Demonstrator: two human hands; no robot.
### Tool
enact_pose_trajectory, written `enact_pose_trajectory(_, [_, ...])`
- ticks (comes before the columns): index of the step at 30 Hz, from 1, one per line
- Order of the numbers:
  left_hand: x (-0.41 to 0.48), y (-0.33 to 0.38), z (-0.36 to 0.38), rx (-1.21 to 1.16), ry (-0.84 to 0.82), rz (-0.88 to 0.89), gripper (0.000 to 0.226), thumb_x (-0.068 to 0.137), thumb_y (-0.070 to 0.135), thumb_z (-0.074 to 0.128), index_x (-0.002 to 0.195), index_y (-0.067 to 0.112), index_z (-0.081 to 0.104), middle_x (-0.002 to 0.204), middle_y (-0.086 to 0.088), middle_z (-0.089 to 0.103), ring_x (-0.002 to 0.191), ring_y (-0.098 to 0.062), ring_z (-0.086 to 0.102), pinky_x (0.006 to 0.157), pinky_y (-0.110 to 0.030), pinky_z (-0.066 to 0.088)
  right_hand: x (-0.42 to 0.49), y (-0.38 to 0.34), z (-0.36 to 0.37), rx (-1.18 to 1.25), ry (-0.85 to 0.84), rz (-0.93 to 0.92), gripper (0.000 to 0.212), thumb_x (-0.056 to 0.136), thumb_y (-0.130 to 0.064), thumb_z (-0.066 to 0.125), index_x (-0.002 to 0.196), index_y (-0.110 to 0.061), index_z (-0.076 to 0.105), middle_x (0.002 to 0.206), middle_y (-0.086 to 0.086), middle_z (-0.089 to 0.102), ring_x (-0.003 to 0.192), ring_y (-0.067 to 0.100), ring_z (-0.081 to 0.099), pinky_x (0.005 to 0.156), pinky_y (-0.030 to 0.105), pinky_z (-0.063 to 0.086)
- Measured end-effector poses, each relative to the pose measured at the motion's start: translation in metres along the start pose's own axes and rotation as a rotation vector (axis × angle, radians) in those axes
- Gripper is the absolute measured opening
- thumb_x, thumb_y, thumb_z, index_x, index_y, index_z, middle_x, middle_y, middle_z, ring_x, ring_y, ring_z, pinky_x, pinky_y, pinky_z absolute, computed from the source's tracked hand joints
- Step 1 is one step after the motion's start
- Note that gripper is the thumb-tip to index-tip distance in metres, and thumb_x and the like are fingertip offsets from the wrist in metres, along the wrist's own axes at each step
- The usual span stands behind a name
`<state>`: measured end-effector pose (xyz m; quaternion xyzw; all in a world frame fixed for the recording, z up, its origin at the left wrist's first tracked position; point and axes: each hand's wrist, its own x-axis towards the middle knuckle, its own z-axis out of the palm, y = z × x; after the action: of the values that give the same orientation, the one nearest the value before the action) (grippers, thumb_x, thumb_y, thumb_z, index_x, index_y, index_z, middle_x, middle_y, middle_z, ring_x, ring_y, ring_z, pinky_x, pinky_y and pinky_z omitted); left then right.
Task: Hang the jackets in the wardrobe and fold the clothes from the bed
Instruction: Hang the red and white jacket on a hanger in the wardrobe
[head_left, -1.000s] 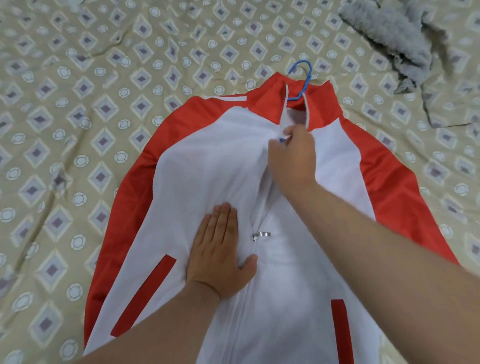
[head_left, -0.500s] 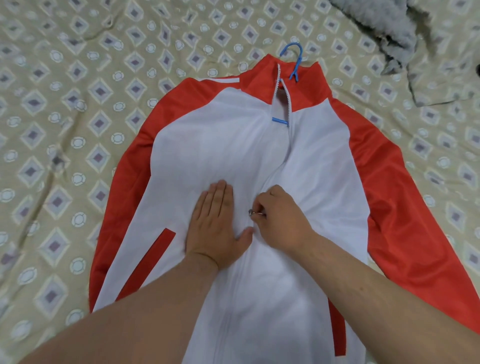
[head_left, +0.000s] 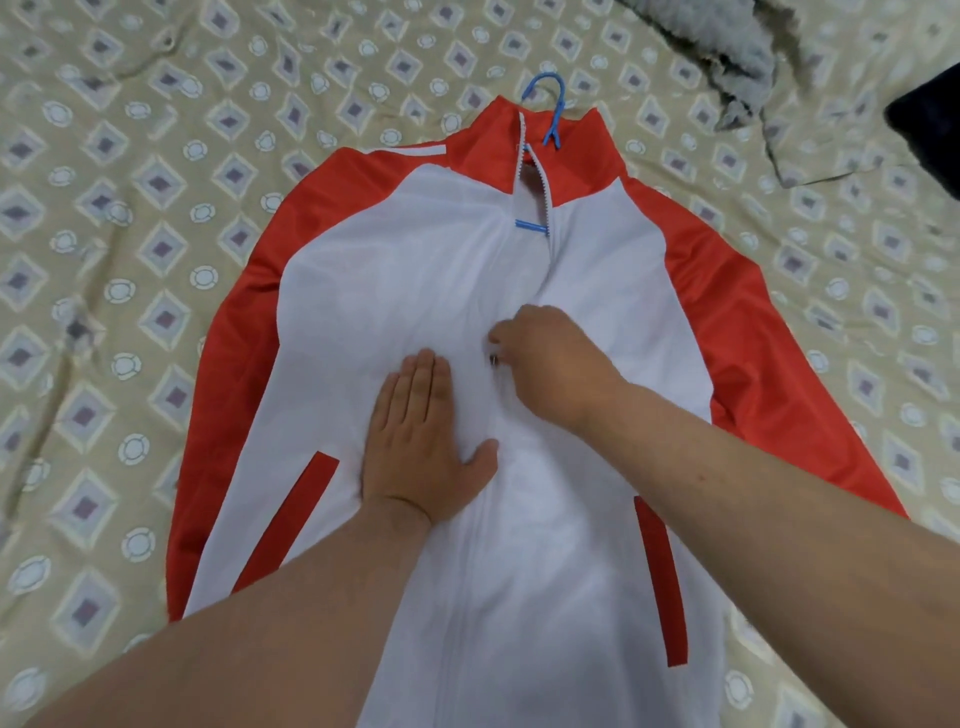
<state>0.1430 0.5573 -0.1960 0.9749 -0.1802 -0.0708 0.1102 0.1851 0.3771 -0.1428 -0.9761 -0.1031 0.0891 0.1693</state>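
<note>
A white jacket (head_left: 374, 312) with red sleeves and collar lies face up on the bed. A blue hanger (head_left: 551, 111) sits inside it, its hook sticking out past the collar. My left hand (head_left: 421, 441) presses flat on the white front, just left of the zip line. My right hand (head_left: 550, 358) pinches the metal zipper pull (head_left: 493, 359) at mid chest. The zip is closed below the pull and stands open above it up to the collar.
The patterned beige bedsheet (head_left: 156, 208) spreads all around the jacket. A grey fluffy garment (head_left: 727, 57) lies at the top right. A dark cloth (head_left: 930, 135) shows at the right edge.
My right hand dropped from the collar area to the zipper pull and now draws it slightly upward. The left hand stayed flat on the front.
</note>
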Motion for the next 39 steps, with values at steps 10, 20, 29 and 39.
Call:
enact_pose_trajectory(10, [0.002,-0.002,-0.002,-0.021,-0.019,0.006,0.099,0.077,0.061,0.046,0.150,-0.004,0.030,0.156,-0.021,0.034,0.145,-0.032,0.033,0.121,-0.037,0.007,0.061,0.045,-0.032,-0.008,0.168,0.286,0.015,0.095,-0.013,0.058,0.099,-0.007,0.071,0.094,0.016,0.062,0.092,0.036,0.058,0.079,0.038,0.046])
enact_pose_trajectory(20, [0.000,0.000,0.003,0.005,0.030,0.005,0.095,0.078,0.059,0.046,0.150,-0.002,0.032,0.156,-0.019,0.034,0.145,-0.031,0.033,0.119,-0.038,0.012,0.052,0.063,0.008,0.048,0.326,0.332,0.030,0.103,-0.030,0.043,0.084,-0.009,0.052,0.081,0.011,0.055,0.074,0.028,0.048,0.065,0.034,0.027])
enact_pose_trajectory(29, [0.070,0.019,-0.022,-0.104,0.234,-0.112,0.048,0.071,0.049,0.053,0.090,0.005,0.061,0.095,-0.014,0.060,0.087,-0.037,0.057,0.082,-0.043,0.037,0.054,0.067,0.024,0.011,0.430,0.357,0.024,0.100,-0.025,0.044,0.084,-0.010,0.053,0.079,0.010,0.056,0.074,0.030,0.050,0.064,0.037,0.034])
enact_pose_trajectory(39, [0.121,0.021,-0.003,0.050,0.024,-0.017,0.093,0.077,0.061,0.042,0.151,0.005,0.035,0.158,-0.018,0.032,0.146,-0.031,0.032,0.118,-0.046,0.016,0.055,0.066,0.016,0.034,0.372,0.368,0.025,0.099,-0.030,0.044,0.080,-0.014,0.050,0.076,0.005,0.056,0.071,0.029,0.053,0.057,0.033,0.033])
